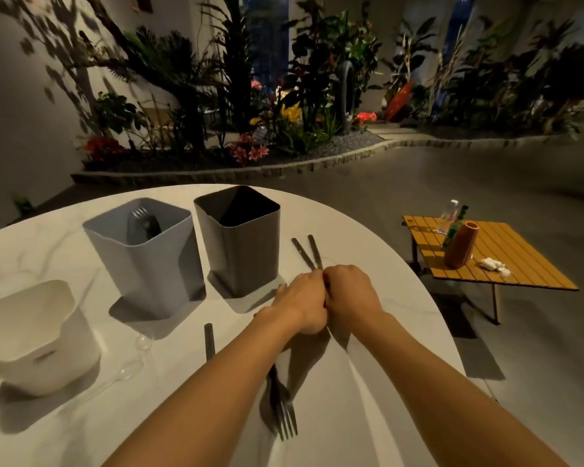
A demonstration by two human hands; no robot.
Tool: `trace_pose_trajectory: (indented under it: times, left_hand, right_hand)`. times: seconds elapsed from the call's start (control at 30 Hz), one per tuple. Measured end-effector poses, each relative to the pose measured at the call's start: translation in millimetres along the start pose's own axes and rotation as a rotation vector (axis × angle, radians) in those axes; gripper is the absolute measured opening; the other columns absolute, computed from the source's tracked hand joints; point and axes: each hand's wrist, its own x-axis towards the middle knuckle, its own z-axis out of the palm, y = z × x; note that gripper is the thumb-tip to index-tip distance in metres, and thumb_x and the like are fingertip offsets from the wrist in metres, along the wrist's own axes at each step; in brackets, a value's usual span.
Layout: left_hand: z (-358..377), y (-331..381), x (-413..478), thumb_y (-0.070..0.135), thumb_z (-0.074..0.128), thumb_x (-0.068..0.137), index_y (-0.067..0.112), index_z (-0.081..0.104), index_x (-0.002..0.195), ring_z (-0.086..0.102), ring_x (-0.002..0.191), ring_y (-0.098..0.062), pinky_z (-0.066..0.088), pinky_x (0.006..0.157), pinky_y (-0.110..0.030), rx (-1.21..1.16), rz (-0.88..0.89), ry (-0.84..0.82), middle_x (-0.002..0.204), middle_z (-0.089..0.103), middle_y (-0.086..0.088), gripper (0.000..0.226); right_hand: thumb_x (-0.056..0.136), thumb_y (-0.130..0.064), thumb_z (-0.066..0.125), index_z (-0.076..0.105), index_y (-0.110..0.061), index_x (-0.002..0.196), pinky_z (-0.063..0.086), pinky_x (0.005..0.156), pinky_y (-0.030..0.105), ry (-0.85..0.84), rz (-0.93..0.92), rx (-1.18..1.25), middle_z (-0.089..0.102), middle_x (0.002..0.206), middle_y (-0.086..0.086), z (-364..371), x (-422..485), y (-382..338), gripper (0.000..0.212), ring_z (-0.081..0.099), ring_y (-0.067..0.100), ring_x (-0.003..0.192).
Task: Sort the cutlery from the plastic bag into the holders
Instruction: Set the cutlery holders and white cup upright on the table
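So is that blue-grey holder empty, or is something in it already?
Not empty. The blue-grey holder stands upright, and a dark fork sticks up inside it, tines upward. How many more pieces it holds, I cannot tell.

The left hand (300, 299) and right hand (348, 294) meet knuckle to knuckle on the table (368, 399). Two handles (307, 252) stick out beyond them. Just left of the left hand stands a holder (240, 244), a second holder (145, 261) with cutlery inside further left, and a third holder (34, 335) furthest left. A fork (282, 406) lies nearer, under the left forearm.
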Motion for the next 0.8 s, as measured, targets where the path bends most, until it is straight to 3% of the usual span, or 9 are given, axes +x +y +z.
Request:
trace_pose_trajectory:
  times: [0.1,0.23,0.4,0.53,0.63,0.7,0.8]
  left_hand:
    - [5.9,3.3,-17.6,0.008,0.06,0.093,0.02,0.044,0.14,0.05,0.129,-0.028,0.036,0.114,-0.051,0.01,0.022,-0.017,0.134,0.055,-0.005,0.051]
    - [15.0,10.7,-51.0,0.01,0.059,0.095,0.024,0.046,0.136,0.048,0.129,-0.027,0.026,0.12,-0.052,0.029,0.043,-0.041,0.129,0.055,-0.003,0.045]
    - [13.6,33.2,-91.0,0.011,0.063,0.097,0.026,0.036,0.15,0.051,0.131,-0.03,0.036,0.116,-0.053,-0.008,0.057,-0.042,0.14,0.055,-0.003,0.062]
    - [-5.9,62.2,-119.6,0.011,0.068,0.095,0.021,0.026,0.157,0.052,0.132,-0.031,0.047,0.107,-0.042,-0.025,0.104,0.063,0.154,0.043,-0.005,0.075]
    - [-28.6,79.9,-141.2,0.013,0.062,0.098,0.017,0.035,0.147,0.059,0.108,-0.027,0.054,0.089,-0.038,0.032,0.161,0.208,0.141,0.046,-0.008,0.057]
    - [-41.8,86.7,-157.0,0.015,0.057,0.1,0.017,0.045,0.131,0.055,0.09,-0.023,0.049,0.076,-0.037,0.07,0.188,0.339,0.128,0.048,-0.007,0.033]
    - [-61.3,89.0,-184.6,0.023,0.052,0.103,0.015,0.046,0.12,0.052,0.087,-0.025,0.047,0.074,-0.041,0.068,0.213,0.49,0.122,0.047,-0.006,0.02]
  right_hand:
    - [0.09,-0.023,0.064,0.064,-0.016,0.102,0.049,0.08,0.032,0.005,-0.05,-0.111,0.068,0.102,0.005,-2.1,-16.8,-5.3,0.014,0.064,0.025,0.093]
    - [0.096,-0.023,0.062,0.048,-0.009,0.123,0.042,0.076,0.034,-0.012,0.029,-0.041,0.06,0.116,0.012,-10.6,-57.0,-13.1,0.033,0.058,0.032,0.107]
    - [0.094,-0.021,0.068,0.044,-0.01,0.124,0.044,0.074,0.033,-0.008,0.22,0.194,0.061,0.121,0.013,-34.0,-102.3,-15.6,0.04,0.061,0.031,0.106]
    - [0.094,-0.013,0.066,0.048,-0.011,0.126,0.055,0.08,0.032,0.081,0.237,0.25,0.063,0.118,0.011,-77.2,-131.3,-11.9,0.037,0.062,0.024,0.096]
    - [0.096,-0.011,0.059,0.053,-0.01,0.117,0.049,0.07,0.033,0.164,0.178,0.268,0.064,0.109,0.011,-123.5,-151.5,-16.9,0.022,0.056,0.022,0.087]
    - [0.098,-0.012,0.056,0.055,-0.009,0.109,0.045,0.068,0.034,0.201,0.143,0.284,0.064,0.103,0.011,-149.8,-165.3,-24.8,0.012,0.055,0.024,0.085]
    - [0.095,-0.012,0.057,0.061,-0.008,0.102,0.046,0.068,0.035,0.253,0.075,0.301,0.065,0.1,0.011,-181.3,-187.3,-40.7,0.008,0.059,0.028,0.086]
